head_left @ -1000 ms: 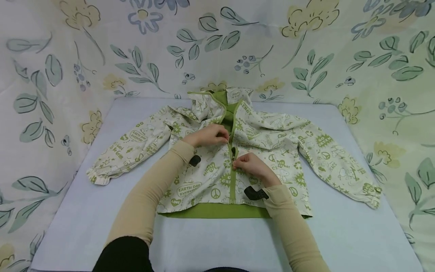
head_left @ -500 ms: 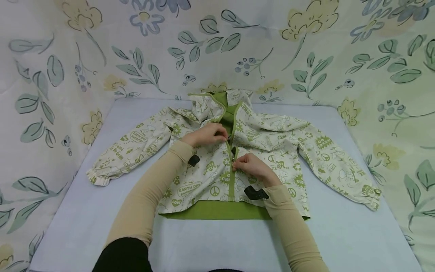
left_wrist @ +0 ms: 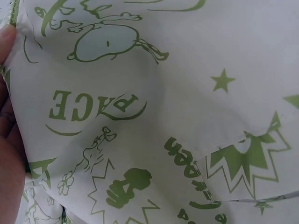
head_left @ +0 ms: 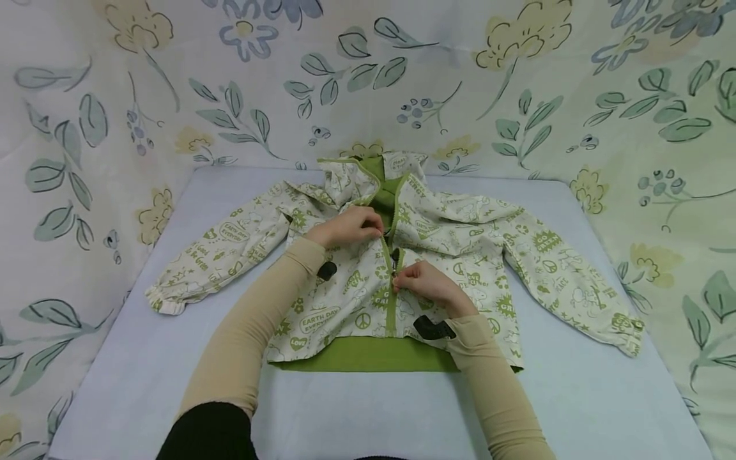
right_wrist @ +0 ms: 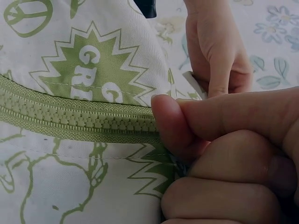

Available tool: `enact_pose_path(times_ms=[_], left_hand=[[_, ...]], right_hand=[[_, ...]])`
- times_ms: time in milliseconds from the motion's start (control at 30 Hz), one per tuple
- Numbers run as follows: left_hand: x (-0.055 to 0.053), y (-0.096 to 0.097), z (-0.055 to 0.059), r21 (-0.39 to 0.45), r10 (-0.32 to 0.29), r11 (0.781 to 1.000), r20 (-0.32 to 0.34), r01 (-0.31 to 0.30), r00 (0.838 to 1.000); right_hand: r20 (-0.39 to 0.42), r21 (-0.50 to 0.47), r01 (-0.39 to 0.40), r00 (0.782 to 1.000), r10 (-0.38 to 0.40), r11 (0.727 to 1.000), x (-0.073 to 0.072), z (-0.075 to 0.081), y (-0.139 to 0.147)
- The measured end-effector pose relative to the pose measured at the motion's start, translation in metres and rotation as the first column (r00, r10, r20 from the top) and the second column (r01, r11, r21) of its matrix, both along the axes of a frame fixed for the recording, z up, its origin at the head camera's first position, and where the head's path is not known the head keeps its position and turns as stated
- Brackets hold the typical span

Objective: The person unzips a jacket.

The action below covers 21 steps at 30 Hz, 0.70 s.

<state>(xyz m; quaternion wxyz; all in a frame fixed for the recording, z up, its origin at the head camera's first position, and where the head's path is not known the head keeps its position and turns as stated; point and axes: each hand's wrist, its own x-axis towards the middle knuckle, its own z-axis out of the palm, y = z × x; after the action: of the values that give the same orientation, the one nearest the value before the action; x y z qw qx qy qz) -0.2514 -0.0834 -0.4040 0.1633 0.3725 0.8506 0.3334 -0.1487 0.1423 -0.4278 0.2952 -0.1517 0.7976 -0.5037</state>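
A white hooded jacket (head_left: 322,281) with green prints and a green lining lies front up on the table, sleeves spread. Its green front zipper (right_wrist: 84,112) is joined from the hem up to my right hand (head_left: 428,281); above that its two sides part. Thumb and forefinger of the right hand pinch the zipper pull, which the fingertips mostly cover. Higher up, my left hand (head_left: 353,227) pinches the left-side front edge beside the opening. In the left wrist view only part of the left hand (left_wrist: 9,177) shows, gripping the cloth edge.
A white-covered table (head_left: 356,415) extends around the jacket. Behind and beside it hangs a floral cloth (head_left: 448,70). The jacket's hood (head_left: 351,179) stands up at the back, near that cloth. Black straps (head_left: 434,328) sit at both wrists.
The middle of the jacket's front hem has risen slightly, baring more green lining. My left hand has shifted a little left and up; the right hand stays nearly in place, still pinching.
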Motion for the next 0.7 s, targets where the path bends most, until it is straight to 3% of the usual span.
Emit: enact_pose_path(times_ms=[467, 700], left_hand=[[-0.0027, -0.0012, 0.0014, 0.012, 0.03, 0.999, -0.022, -0.03, 0.999], [-0.0035, -0.0046, 0.0024, 0.013, 0.06, 0.998, -0.037, -0.059, 0.998]], right_hand=[[0.003, 0.012, -0.001, 1.0, 0.001, 1.0, 0.0025, 0.0032, 0.0002], [-0.038, 0.019, -0.014, 0.999, 0.015, 1.0, 0.0052, 0.0018, -0.0001]])
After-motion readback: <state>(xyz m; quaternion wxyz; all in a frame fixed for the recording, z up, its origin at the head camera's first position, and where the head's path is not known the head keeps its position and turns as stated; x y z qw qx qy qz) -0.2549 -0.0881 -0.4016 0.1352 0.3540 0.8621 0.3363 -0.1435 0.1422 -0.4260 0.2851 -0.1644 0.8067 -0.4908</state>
